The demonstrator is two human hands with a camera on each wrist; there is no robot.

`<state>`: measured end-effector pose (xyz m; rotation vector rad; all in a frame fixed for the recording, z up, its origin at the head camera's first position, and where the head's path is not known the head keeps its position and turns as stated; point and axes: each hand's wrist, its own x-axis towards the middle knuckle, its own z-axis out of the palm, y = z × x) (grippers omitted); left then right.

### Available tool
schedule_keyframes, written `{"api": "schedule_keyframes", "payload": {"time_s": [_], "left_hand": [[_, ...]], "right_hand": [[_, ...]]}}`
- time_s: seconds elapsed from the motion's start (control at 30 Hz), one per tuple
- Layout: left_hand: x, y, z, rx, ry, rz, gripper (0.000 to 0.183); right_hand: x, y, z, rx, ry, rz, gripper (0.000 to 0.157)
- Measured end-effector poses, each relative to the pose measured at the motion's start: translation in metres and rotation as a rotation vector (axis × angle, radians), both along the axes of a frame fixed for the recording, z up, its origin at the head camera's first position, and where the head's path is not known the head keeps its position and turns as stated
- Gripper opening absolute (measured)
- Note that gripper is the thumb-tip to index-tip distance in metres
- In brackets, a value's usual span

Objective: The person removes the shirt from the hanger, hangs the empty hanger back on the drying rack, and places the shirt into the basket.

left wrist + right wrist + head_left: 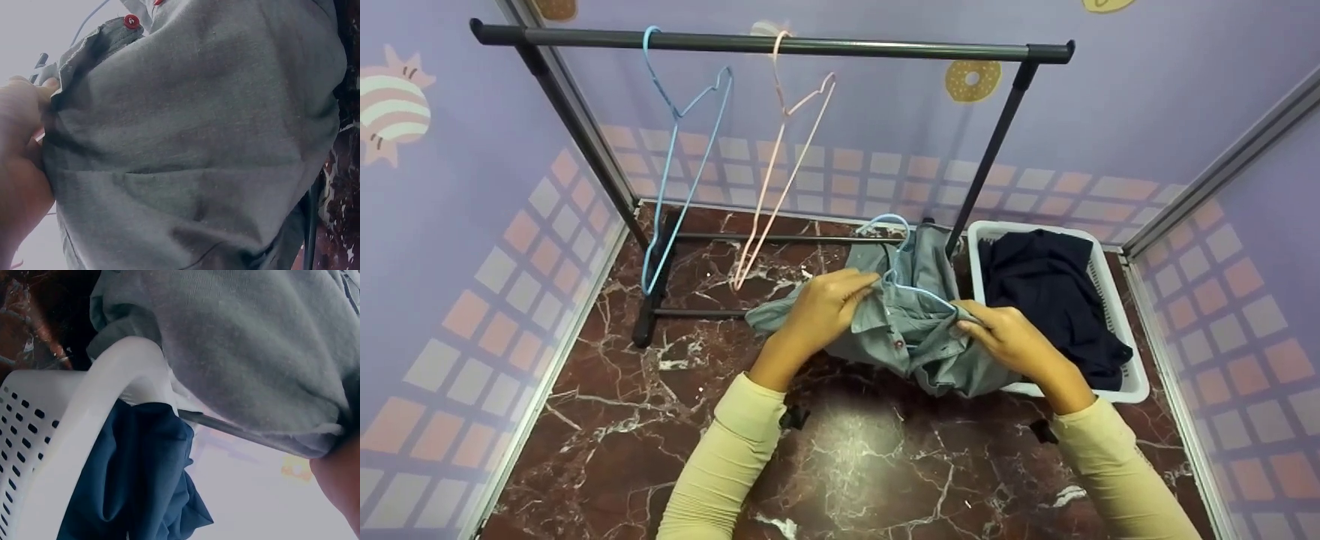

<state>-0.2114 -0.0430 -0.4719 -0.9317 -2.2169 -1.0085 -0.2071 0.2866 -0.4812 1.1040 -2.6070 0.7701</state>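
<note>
A grey-green shirt (pixel 877 330) with red buttons hangs bunched between both hands above the dark floor. Inside its neck sits a light blue hanger (pixel 921 291), the hook standing up and the right arm running under the cloth. My left hand (pixel 829 304) pinches the shirt's front edge, left of the hanger's neck. At the hanger's right end, my right hand (pixel 1009 337) grips the shirt's edge between thumb and fingers. In the left wrist view a red button (pixel 131 22) shows near the pinched edge. Cloth hides most of the hanger's lower part.
A black clothes rack (pixel 840 46) stands behind, with a blue hanger (pixel 666 180) and a pink hanger (pixel 769 180) on its bar. To the right, a white basket (pixel 1136 375) holds dark navy clothing (pixel 1046 300). Patterned walls enclose the marbled floor (pixel 870 465).
</note>
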Motion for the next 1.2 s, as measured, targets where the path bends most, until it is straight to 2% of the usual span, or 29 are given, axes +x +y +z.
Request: {"api": "schedule_keyframes", "payload": {"time_s": [0.13, 0.23, 0.43, 0.6, 0.83, 1.03, 1.13, 1.2], "left_hand": [[-0.001, -0.009, 0.003, 0.021, -0.036, -0.013, 0.021], [-0.001, -0.016, 0.005, 0.045, -0.055, -0.022, 0.022], [-0.003, -0.027, 0.009, 0.103, -0.030, -0.022, 0.021], [-0.005, -0.033, 0.012, 0.136, -0.017, -0.024, 0.020], [-0.007, -0.042, 0.014, 0.225, -0.002, -0.006, 0.018], [-0.010, -0.051, 0.014, 0.293, -0.018, -0.004, 0.018], [-0.011, -0.053, 0.013, 0.363, -0.032, 0.007, 0.017], [-0.009, -0.052, 0.014, 0.369, -0.017, 0.013, 0.017]], "right_hand": [[0.000, 0.007, 0.001, -0.006, -0.043, -0.015, 0.038], [0.000, 0.014, 0.002, -0.027, -0.051, -0.030, 0.038], [0.001, 0.026, 0.002, -0.089, -0.054, -0.101, 0.031], [0.004, 0.030, -0.001, -0.135, -0.104, -0.160, 0.030], [0.009, 0.032, -0.020, -0.281, -0.217, -0.189, 0.032], [0.007, 0.023, -0.036, -0.462, -0.354, -0.181, 0.033], [0.005, 0.016, -0.045, -0.475, -0.399, -0.149, 0.021], [0.005, 0.010, -0.048, -0.458, -0.414, -0.136, 0.022]]}}
